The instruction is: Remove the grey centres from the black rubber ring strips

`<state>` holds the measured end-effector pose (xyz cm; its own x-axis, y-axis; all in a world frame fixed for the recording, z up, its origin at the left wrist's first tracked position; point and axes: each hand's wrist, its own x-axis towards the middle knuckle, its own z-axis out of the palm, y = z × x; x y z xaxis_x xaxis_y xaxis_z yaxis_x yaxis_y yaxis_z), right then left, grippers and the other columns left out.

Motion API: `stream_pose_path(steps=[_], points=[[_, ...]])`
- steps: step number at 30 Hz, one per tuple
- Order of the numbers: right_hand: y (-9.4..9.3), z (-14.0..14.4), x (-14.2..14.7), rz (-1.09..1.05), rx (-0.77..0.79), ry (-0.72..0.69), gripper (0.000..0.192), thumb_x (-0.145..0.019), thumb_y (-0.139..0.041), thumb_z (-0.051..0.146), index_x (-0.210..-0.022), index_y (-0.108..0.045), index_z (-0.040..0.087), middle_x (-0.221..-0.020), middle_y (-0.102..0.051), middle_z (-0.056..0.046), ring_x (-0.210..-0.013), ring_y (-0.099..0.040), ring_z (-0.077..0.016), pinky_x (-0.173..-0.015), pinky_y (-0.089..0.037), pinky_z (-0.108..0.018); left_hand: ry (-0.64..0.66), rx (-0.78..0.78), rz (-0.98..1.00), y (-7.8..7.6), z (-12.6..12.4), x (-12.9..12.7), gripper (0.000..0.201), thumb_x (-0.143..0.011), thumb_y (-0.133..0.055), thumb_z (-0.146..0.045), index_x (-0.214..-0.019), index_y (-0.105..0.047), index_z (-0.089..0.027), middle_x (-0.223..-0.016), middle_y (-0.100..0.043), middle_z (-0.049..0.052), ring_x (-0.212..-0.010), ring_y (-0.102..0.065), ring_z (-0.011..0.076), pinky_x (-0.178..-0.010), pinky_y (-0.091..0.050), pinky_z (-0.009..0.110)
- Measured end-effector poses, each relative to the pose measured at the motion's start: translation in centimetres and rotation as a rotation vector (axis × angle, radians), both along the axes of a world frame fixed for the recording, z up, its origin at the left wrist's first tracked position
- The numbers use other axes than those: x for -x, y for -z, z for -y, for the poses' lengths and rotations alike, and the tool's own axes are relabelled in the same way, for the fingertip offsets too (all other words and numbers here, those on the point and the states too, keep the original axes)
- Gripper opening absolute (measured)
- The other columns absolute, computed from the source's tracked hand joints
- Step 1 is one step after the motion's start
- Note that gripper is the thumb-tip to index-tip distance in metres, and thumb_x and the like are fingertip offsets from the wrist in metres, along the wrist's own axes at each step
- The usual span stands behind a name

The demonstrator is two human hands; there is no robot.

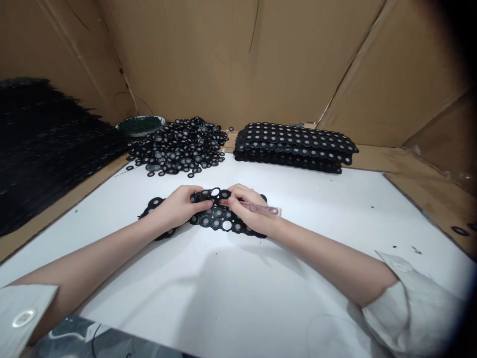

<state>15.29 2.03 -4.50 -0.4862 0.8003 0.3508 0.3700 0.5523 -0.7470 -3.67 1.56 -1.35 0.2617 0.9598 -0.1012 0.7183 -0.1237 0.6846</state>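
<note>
A black sheet of joined round rings (216,219) lies across the white table in front of me; two of its holes look white, others grey. My left hand (188,201) is closed on the sheet's far edge, thumb on top and fingers partly hidden. In my right hand (246,204) is a slim, reddish, see-through-handled tool (268,209), its back end sticking out to the right. The tool's front end points at the sheet close to my left thumb; its tip is too small to make out. My right fingers also rest against the sheet.
Behind the hands lies a heap of loose black rings (179,146). A stack of similar sheets (294,144) stands at the back right. A shallow bowl (140,134) sits behind the heap, a tall black pile (44,149) at left. Cardboard walls (231,64) enclose the white table (231,288).
</note>
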Motion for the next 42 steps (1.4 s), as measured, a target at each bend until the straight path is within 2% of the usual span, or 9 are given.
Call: stream_pose_path(steps=[4, 9, 11, 17, 20, 24, 29, 35, 42], points=[[-0.3, 0.8, 0.3, 0.192, -0.178, 0.040, 0.018, -0.084, -0.035, 0.021, -0.066, -0.037, 0.019, -0.076, -0.051, -0.001, -0.079, -0.046, -0.0141, -0.072, -0.032, -0.029, -0.121, 0.158, 0.243, 0.0, 1.0, -0.7, 0.022, -0.070, -0.056, -0.038, -0.076, -0.059, -0.017, -0.070, -0.061, 0.000, -0.069, -0.055, 0.0172, -0.062, -0.040, 0.027], [-0.3, 0.6, 0.5, 0.284, -0.222, 0.067, 0.019, -0.084, -0.034, 0.021, -0.065, -0.034, 0.019, -0.071, -0.047, -0.001, -0.075, -0.042, -0.0143, -0.067, -0.030, -0.028, -0.115, 0.340, 0.424, -0.9, 1.9, -1.2, 0.026, -0.069, -0.057, -0.037, -0.087, -0.059, -0.018, -0.082, -0.064, 0.003, -0.081, -0.058, 0.0209, -0.070, -0.042, 0.031], [-0.2, 0.3, 0.5, 0.269, -0.191, 0.064, 0.020, -0.084, -0.034, 0.022, -0.064, -0.034, 0.019, -0.069, -0.047, 0.000, -0.075, -0.043, -0.0145, -0.068, -0.030, -0.029, -0.066, 0.309, 0.364, -0.9, 1.8, -1.2, 0.027, -0.069, -0.057, -0.037, -0.089, -0.058, -0.019, -0.083, -0.063, 0.002, -0.081, -0.057, 0.0205, -0.069, -0.042, 0.030], [-0.2, -0.3, 0.0, 0.091, 0.090, 0.036, 0.023, -0.082, -0.035, 0.023, -0.060, -0.041, 0.019, -0.076, -0.052, 0.000, -0.081, -0.050, -0.0147, -0.075, -0.035, -0.030, 0.038, -0.016, -0.010, -0.3, 0.9, -0.4, 0.019, -0.066, -0.054, -0.032, -0.080, -0.053, -0.018, -0.073, -0.056, -0.001, -0.073, -0.052, 0.0188, -0.065, -0.039, 0.029], [-0.3, -0.3, -0.3, 0.026, 0.143, 0.020, 0.024, -0.081, -0.037, 0.021, -0.058, -0.044, 0.018, -0.078, -0.053, 0.000, -0.083, -0.051, -0.0145, -0.077, -0.036, -0.031, 0.090, -0.025, -0.047, -0.4, 0.5, 0.1, 0.022, -0.067, -0.052, -0.032, -0.085, -0.052, -0.020, -0.078, -0.056, -0.001, -0.077, -0.052, 0.0191, -0.068, -0.040, 0.029], [-0.5, -0.2, -0.3, 0.016, 0.128, -0.014, 0.027, -0.077, -0.039, 0.016, -0.050, -0.044, 0.018, -0.073, -0.052, 0.000, -0.083, -0.050, -0.0143, -0.079, -0.035, -0.031, 0.111, 0.065, -0.067, -0.8, 0.1, 0.6, 0.035, -0.065, -0.053, -0.034, -0.097, -0.051, -0.021, -0.086, -0.058, 0.000, -0.082, -0.054, 0.0203, -0.071, -0.041, 0.029], [-0.3, 0.2, 0.1, 0.117, 0.040, 0.054, 0.025, -0.076, -0.042, 0.019, -0.052, -0.048, 0.017, -0.083, -0.054, 0.000, -0.086, -0.047, -0.0142, -0.082, -0.031, -0.034, 0.046, 0.079, -0.006, -0.4, 0.4, 0.2, 0.040, -0.063, -0.054, -0.032, -0.101, -0.048, -0.020, -0.091, -0.059, 0.001, -0.086, -0.054, 0.0215, -0.075, -0.041, 0.031], [0.0, 0.9, 0.6, 0.270, -0.129, 0.109, 0.022, -0.077, -0.043, 0.019, -0.055, -0.044, 0.017, -0.078, -0.051, -0.001, -0.084, -0.041, -0.0158, -0.073, -0.031, -0.032, -0.159, 0.003, 0.028, 0.4, 1.8, -0.8, 0.029, -0.065, -0.053, -0.030, -0.091, -0.047, -0.019, -0.080, -0.059, 0.001, -0.077, -0.056, 0.0207, -0.067, -0.041, 0.030], [-0.5, 0.3, 0.1, 0.293, -0.133, 0.099, 0.025, -0.078, -0.042, 0.022, -0.053, -0.043, 0.017, -0.071, -0.050, -0.001, -0.080, -0.040, -0.0158, -0.070, -0.029, -0.032, -0.151, 0.154, 0.079, -0.6, 2.5, -1.2, 0.030, -0.066, -0.051, -0.027, -0.094, -0.044, -0.020, -0.077, -0.057, -0.001, -0.073, -0.054, 0.0186, -0.058, -0.040, 0.027]])
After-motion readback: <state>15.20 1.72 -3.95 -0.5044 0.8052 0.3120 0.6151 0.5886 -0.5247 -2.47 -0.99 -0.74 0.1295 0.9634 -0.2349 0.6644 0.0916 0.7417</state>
